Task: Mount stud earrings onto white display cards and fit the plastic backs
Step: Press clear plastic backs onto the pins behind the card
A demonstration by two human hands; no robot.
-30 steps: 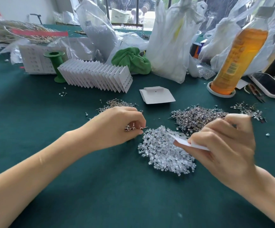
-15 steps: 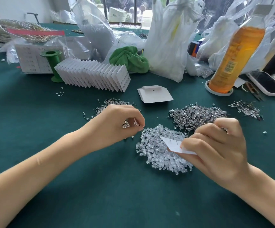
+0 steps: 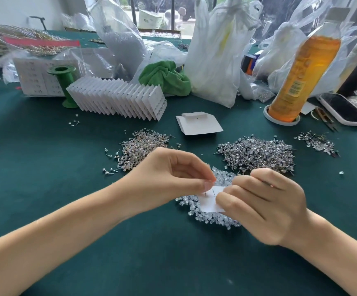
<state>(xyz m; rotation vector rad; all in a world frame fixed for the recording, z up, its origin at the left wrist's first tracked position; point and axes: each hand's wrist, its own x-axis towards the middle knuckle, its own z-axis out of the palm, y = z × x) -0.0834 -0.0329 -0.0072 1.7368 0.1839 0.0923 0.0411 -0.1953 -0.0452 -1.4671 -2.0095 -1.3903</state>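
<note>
My right hand (image 3: 258, 201) holds a small white display card (image 3: 210, 200) flat above a heap of clear plastic backs (image 3: 211, 218). My left hand (image 3: 173, 178) pinches a stud earring (image 3: 205, 193) at the card's left edge, its post pointing down at the card. One pile of stud earrings (image 3: 143, 146) lies behind my left hand. A bigger pile of studs (image 3: 258, 152) lies behind my right hand. A row of filled white cards (image 3: 117, 99) stands fanned at the back left.
A loose white card stack (image 3: 198, 124) lies behind the piles. An orange bottle (image 3: 301, 75) stands on a lid at the right, with phones (image 3: 344, 110) and snips (image 3: 324, 118) beyond. Plastic bags (image 3: 216, 50), a green cloth (image 3: 166, 77) and a green spool (image 3: 64, 86) crowd the back.
My left hand left the stud pile and came right to the card with a stud. My right hand brought the card left and laid it flatter over the plastic backs.
</note>
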